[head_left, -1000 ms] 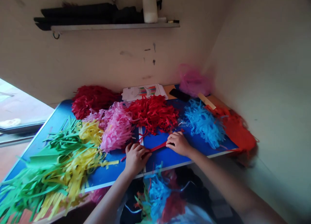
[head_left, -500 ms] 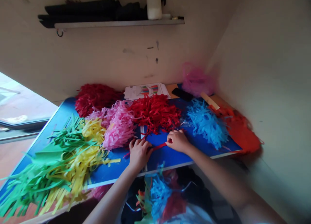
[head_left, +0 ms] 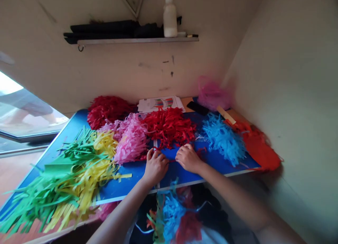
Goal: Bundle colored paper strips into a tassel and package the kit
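A thin red paper strip (head_left: pixel 172 161) lies low over the blue table (head_left: pixel 126 184), its short visible stretch running between my two hands. My left hand (head_left: pixel 156 164) is closed on the strip's left part, fingers curled down. On the other side my right hand (head_left: pixel 188 158) pinches the strip, and a bit of red shows past it. Just beyond both hands sits a heap of red fringed paper (head_left: pixel 171 127). Pink fringed paper (head_left: pixel 132 138) is left of my left hand, and blue fringed paper (head_left: pixel 224 138) is right of my right hand. My fingertips are partly hidden.
Green (head_left: pixel 47 191) and yellow fringe (head_left: pixel 87 180) spill over the table's left front edge. Dark red fringe (head_left: pixel 109 111), printed sheets (head_left: pixel 161 103), a phone (head_left: pixel 197 108) and a pink bag (head_left: pixel 213 94) line the back. Orange paper (head_left: pixel 264 152) is far right. A shelf (head_left: pixel 139 41) holds a bottle (head_left: pixel 170 20).
My hands have drawn closer together, so less of the red strip shows between them. The view has tilted up slightly, bringing the whole bottle into sight.
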Demonstrator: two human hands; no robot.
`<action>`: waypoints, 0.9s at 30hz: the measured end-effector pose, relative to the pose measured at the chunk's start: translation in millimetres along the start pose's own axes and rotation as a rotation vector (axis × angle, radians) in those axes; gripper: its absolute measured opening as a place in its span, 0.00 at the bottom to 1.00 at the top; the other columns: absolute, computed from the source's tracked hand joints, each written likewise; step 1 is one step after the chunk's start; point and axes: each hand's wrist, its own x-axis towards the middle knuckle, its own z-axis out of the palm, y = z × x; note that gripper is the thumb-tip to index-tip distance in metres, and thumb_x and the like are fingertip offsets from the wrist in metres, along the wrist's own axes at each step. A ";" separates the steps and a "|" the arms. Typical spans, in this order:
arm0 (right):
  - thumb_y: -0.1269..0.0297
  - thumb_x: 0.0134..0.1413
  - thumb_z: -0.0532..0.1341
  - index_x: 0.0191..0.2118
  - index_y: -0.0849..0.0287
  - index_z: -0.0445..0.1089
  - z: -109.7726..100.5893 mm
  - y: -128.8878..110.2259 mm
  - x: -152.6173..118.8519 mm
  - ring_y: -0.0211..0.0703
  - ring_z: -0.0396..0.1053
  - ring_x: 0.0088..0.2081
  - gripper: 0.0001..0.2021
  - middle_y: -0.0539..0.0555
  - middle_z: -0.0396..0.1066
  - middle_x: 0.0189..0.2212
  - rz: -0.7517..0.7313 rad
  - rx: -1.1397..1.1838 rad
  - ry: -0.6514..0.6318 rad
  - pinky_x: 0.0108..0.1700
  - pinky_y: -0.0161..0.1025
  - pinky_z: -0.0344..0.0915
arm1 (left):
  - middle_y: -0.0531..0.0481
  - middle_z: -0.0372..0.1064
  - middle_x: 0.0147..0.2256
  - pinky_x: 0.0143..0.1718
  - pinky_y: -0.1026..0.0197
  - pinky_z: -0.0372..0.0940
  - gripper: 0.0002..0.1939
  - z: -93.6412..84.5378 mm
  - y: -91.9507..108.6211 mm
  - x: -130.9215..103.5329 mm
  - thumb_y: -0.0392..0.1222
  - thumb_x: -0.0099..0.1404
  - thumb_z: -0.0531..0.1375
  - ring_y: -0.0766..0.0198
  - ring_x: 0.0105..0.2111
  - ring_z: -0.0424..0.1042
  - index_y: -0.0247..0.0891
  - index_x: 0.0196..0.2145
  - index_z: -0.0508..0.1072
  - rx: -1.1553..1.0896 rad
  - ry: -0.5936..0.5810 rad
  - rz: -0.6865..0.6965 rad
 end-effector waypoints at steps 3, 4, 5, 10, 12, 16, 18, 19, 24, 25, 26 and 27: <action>0.65 0.60 0.61 0.37 0.56 0.74 1.5 -7.8 0.6 0.48 0.63 0.45 0.05 0.54 0.75 0.39 0.022 0.006 0.025 0.53 0.50 0.49 | 0.50 0.75 0.32 0.58 0.41 0.47 0.07 6.6 0.8 -2.2 0.37 0.63 0.60 0.53 0.44 0.68 0.45 0.30 0.77 -0.002 0.027 -0.023; 0.66 0.61 0.60 0.37 0.56 0.74 3.5 -10.1 -0.3 0.47 0.63 0.46 0.05 0.54 0.75 0.39 0.020 0.012 0.030 0.53 0.50 0.48 | 0.51 0.75 0.31 0.58 0.41 0.47 0.07 8.4 0.3 -4.0 0.38 0.63 0.60 0.53 0.43 0.68 0.46 0.30 0.77 -0.006 0.031 -0.028; 0.68 0.62 0.59 0.37 0.56 0.74 6.0 -11.4 -1.9 0.46 0.63 0.45 0.06 0.54 0.75 0.38 0.018 0.022 0.034 0.53 0.49 0.48 | 0.51 0.75 0.31 0.58 0.42 0.47 0.07 9.7 -0.7 -6.5 0.38 0.64 0.60 0.54 0.43 0.68 0.46 0.30 0.77 -0.013 0.035 -0.034; 0.66 0.61 0.62 0.33 0.54 0.76 15.2 0.7 -20.2 0.43 0.65 0.42 0.06 0.51 0.76 0.35 0.108 0.101 0.079 0.49 0.46 0.49 | 0.54 0.77 0.32 0.53 0.46 0.51 0.08 10.3 -11.3 -23.2 0.41 0.65 0.60 0.57 0.41 0.70 0.50 0.31 0.79 -0.077 0.034 -0.096; 0.65 0.58 0.65 0.32 0.55 0.76 15.3 8.9 -26.9 0.42 0.67 0.41 0.04 0.50 0.76 0.34 0.150 0.142 0.086 0.48 0.44 0.50 | 0.54 0.78 0.33 0.50 0.48 0.54 0.08 9.5 -15.2 -28.0 0.43 0.65 0.61 0.58 0.39 0.71 0.50 0.31 0.79 -0.111 0.022 -0.127; 0.66 0.54 0.68 0.28 0.56 0.75 13.4 16.6 -30.4 0.40 0.68 0.39 0.05 0.49 0.75 0.32 0.215 0.208 0.069 0.46 0.41 0.53 | 0.53 0.77 0.32 0.47 0.50 0.56 0.07 9.3 -16.8 -29.7 0.45 0.65 0.61 0.58 0.38 0.71 0.49 0.30 0.79 -0.153 0.007 -0.181; 0.65 0.53 0.68 0.28 0.56 0.75 12.5 16.0 -28.4 0.41 0.68 0.40 0.05 0.49 0.75 0.32 0.238 0.227 0.055 0.45 0.41 0.54 | 0.52 0.77 0.32 0.46 0.50 0.56 0.07 10.0 -14.6 -28.0 0.46 0.64 0.62 0.57 0.38 0.71 0.48 0.30 0.79 -0.156 0.009 -0.209; 0.65 0.54 0.68 0.28 0.55 0.75 11.9 15.2 -27.0 0.42 0.68 0.41 0.05 0.50 0.74 0.32 0.248 0.232 0.046 0.45 0.40 0.54 | 0.51 0.77 0.31 0.45 0.49 0.56 0.08 10.4 -13.0 -26.8 0.47 0.64 0.62 0.57 0.38 0.70 0.47 0.29 0.79 -0.152 0.012 -0.224; 0.67 0.53 0.67 0.25 0.57 0.73 7.1 10.6 -17.3 0.44 0.67 0.42 0.07 0.50 0.74 0.31 0.323 0.200 0.000 0.42 0.41 0.53 | 0.50 0.75 0.27 0.46 0.46 0.55 0.08 11.5 -4.5 -19.0 0.44 0.62 0.62 0.54 0.37 0.69 0.43 0.26 0.76 -0.113 0.010 -0.291; 0.66 0.53 0.67 0.25 0.57 0.72 5.9 10.1 -15.3 0.44 0.67 0.41 0.07 0.50 0.73 0.30 0.334 0.188 -0.009 0.40 0.41 0.52 | 0.50 0.74 0.27 0.45 0.45 0.55 0.07 11.2 -3.4 -17.3 0.43 0.62 0.62 0.54 0.36 0.69 0.43 0.26 0.75 -0.108 0.005 -0.294; 0.66 0.52 0.67 0.26 0.57 0.72 4.6 9.8 -13.7 0.44 0.66 0.40 0.07 0.50 0.73 0.30 0.339 0.176 -0.018 0.40 0.41 0.52 | 0.50 0.74 0.27 0.45 0.45 0.55 0.05 10.7 -2.6 -15.8 0.42 0.61 0.62 0.54 0.35 0.69 0.43 0.28 0.76 -0.107 0.000 -0.290; 0.65 0.52 0.67 0.27 0.57 0.73 3.2 9.5 -12.3 0.44 0.66 0.39 0.06 0.50 0.74 0.31 0.334 0.164 -0.027 0.40 0.41 0.51 | 0.50 0.75 0.28 0.46 0.45 0.55 0.04 10.1 -2.1 -14.6 0.42 0.62 0.62 0.54 0.36 0.69 0.44 0.30 0.76 -0.108 -0.004 -0.279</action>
